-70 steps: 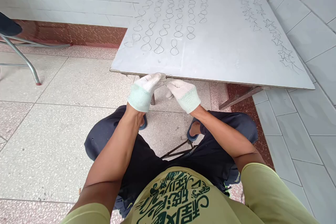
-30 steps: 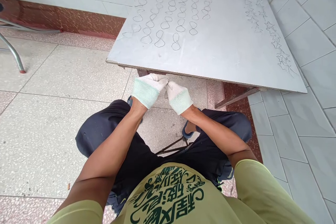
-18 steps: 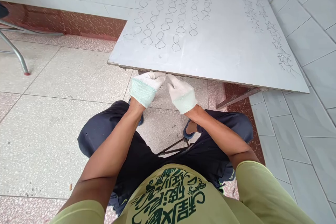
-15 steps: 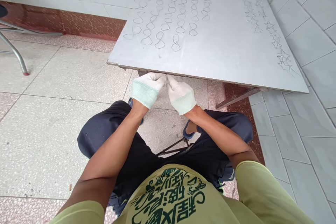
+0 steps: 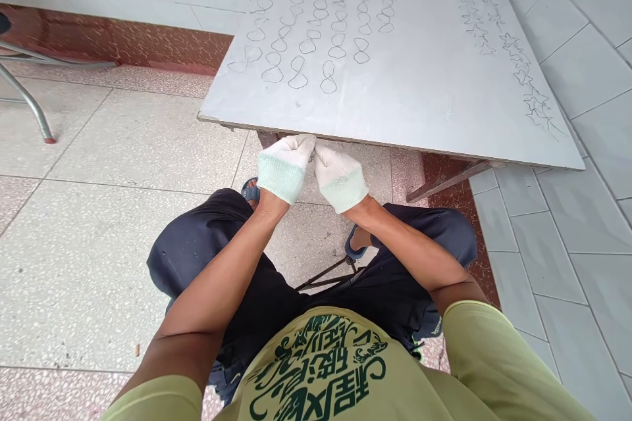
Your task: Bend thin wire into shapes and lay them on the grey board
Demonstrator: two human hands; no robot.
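Both my hands wear white knitted gloves with pale green cuffs, and they meet just in front of the table's near edge. My left hand is closed, its thumb and fingers pinched at the tip. Against it, fingertip to fingertip, my right hand is closed in a pinch too. What looks like a piece of thin wire is between them, mostly hidden by the gloves. Beyond the hands, on the grey-white tabletop, lie rows of thin wire figure-eights. Star-shaped wire pieces run in two lines along the right side.
A wooden table leg slants below the board on the right. Tiled walls border the table behind and on the right. A metal chair leg stands at far left on the speckled floor. My knees are spread below the table edge.
My left hand has shifted slightly right and turned, closing the gap to the right hand. The right hand has barely moved. The wire pieces on the table stay in place.
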